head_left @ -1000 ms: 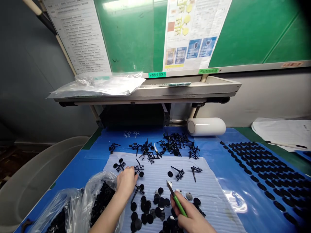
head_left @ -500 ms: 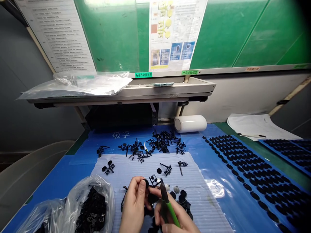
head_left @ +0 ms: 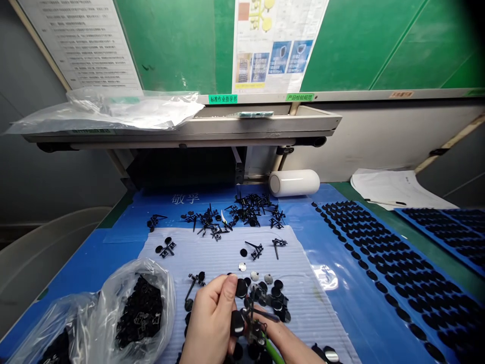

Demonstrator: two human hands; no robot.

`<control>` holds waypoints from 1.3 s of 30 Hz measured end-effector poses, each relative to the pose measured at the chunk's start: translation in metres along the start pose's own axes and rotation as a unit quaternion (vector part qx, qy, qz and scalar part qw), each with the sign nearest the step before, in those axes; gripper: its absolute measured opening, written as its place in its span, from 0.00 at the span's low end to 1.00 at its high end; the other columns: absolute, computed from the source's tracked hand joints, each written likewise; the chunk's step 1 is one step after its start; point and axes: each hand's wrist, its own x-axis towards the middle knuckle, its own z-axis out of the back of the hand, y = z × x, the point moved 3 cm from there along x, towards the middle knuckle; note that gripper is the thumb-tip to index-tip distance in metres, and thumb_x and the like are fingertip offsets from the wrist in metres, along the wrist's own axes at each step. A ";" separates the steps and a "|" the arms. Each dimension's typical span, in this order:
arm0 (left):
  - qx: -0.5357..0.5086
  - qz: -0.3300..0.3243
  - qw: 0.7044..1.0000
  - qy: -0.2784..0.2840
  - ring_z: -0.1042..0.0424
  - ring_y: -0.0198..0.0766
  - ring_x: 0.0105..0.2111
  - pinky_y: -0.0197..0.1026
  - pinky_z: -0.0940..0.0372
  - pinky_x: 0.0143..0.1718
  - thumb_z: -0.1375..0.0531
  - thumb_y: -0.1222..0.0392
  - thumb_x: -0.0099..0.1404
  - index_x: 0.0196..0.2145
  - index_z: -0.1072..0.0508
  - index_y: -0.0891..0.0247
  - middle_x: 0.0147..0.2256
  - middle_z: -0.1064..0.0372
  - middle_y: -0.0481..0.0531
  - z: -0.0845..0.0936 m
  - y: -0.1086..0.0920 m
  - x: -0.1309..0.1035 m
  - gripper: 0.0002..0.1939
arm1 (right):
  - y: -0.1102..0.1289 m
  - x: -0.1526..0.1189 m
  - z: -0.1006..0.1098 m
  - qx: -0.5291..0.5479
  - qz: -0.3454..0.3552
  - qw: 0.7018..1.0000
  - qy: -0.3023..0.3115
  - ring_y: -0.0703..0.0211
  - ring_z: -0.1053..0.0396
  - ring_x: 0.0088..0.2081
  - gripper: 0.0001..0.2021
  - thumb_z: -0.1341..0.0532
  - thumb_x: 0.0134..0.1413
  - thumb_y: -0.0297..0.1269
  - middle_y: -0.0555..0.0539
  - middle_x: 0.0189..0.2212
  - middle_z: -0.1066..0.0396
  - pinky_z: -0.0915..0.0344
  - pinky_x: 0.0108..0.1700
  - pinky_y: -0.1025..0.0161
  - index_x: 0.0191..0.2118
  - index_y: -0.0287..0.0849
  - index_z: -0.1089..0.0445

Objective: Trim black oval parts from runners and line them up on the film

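My left hand (head_left: 212, 316) is closed, pinching a black plastic sprue part (head_left: 250, 321) with round discs on it between thumb and fingers. My right hand (head_left: 284, 336) is wrapped round a pair of nippers with green handles (head_left: 273, 350). Their dark metal end lies right against the sprue part, partly hidden by it. Below and around both hands, loose black discs (head_left: 278, 293) lie on a pale ribbed sheet. A few grey-white discs (head_left: 254, 276) lie just beyond my fingertips.
A heap of black sprue parts (head_left: 252, 207) lies at the back. Clear bags (head_left: 168, 303) with black pieces stand at left. Rows of black discs (head_left: 379, 242) cover the blue mat at right. A white cylinder (head_left: 294, 183) lies below the shelf (head_left: 261, 126).
My left hand has turned the black sprue part upward, showing its discs. The nippers have swung lower and leftward against it. Another pale disc now lies on the sheet. The view has tilted down.
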 end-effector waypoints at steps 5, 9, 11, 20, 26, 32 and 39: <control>-0.012 0.013 1.000 0.015 0.55 0.22 0.06 0.28 0.60 0.07 0.48 0.43 0.55 0.17 0.46 0.61 0.09 0.53 0.37 0.000 0.005 0.000 0.21 | -0.007 0.000 -0.001 -0.014 -0.020 1.000 -0.006 0.50 0.55 0.58 0.34 0.44 0.37 0.26 0.44 0.57 0.49 0.53 0.56 0.58 0.56 0.43 0.45; -0.010 0.020 1.000 0.013 0.56 0.22 0.06 0.28 0.61 0.07 0.48 0.44 0.55 0.17 0.45 0.62 0.10 0.52 0.37 -0.002 0.005 -0.002 0.20 | -0.007 0.000 -0.002 -0.050 -0.033 0.998 0.009 0.51 0.55 0.58 0.36 0.46 0.34 0.26 0.43 0.57 0.49 0.59 0.57 0.55 0.56 0.41 0.46; -0.011 0.021 1.000 0.011 0.55 0.22 0.07 0.28 0.61 0.07 0.48 0.44 0.56 0.18 0.43 0.62 0.10 0.52 0.38 -0.003 0.005 -0.003 0.20 | 0.000 0.000 -0.002 -0.059 -0.016 0.998 0.015 0.51 0.52 0.57 0.37 0.49 0.31 0.25 0.44 0.56 0.48 0.58 0.57 0.56 0.55 0.41 0.45; -0.037 0.045 0.998 0.001 0.56 0.22 0.06 0.27 0.61 0.06 0.47 0.44 0.55 0.19 0.43 0.62 0.10 0.55 0.36 -0.006 0.012 0.001 0.19 | 0.006 0.001 -0.002 -0.146 0.031 0.989 0.001 0.55 0.38 0.35 0.20 0.53 0.29 0.25 0.46 0.35 0.33 0.39 0.39 0.61 0.34 0.41 0.35; -0.113 0.034 0.993 -0.016 0.60 0.19 0.07 0.26 0.64 0.08 0.44 0.50 0.56 0.18 0.40 0.64 0.08 0.54 0.35 0.002 0.009 0.003 0.17 | 0.003 0.011 0.003 -0.196 0.036 0.977 -0.073 0.58 0.38 0.34 0.17 0.53 0.33 0.24 0.48 0.31 0.35 0.40 0.36 0.65 0.34 0.42 0.38; -0.247 0.086 0.965 0.021 0.62 0.20 0.06 0.27 0.67 0.08 0.43 0.53 0.55 0.18 0.40 0.63 0.05 0.53 0.36 0.007 0.019 0.006 0.15 | 0.003 0.024 0.005 -0.191 0.004 0.979 -0.075 0.52 0.45 0.51 0.29 0.53 0.34 0.24 0.44 0.47 0.40 0.46 0.49 0.60 0.49 0.40 0.44; -0.289 0.092 0.953 0.009 0.62 0.20 0.06 0.28 0.68 0.09 0.42 0.56 0.55 0.18 0.40 0.63 0.05 0.52 0.37 0.006 0.021 0.008 0.14 | -0.007 0.035 0.002 -0.167 -0.071 0.983 -0.021 0.49 0.61 0.59 0.37 0.52 0.33 0.26 0.43 0.58 0.57 0.59 0.57 0.55 0.57 0.38 0.52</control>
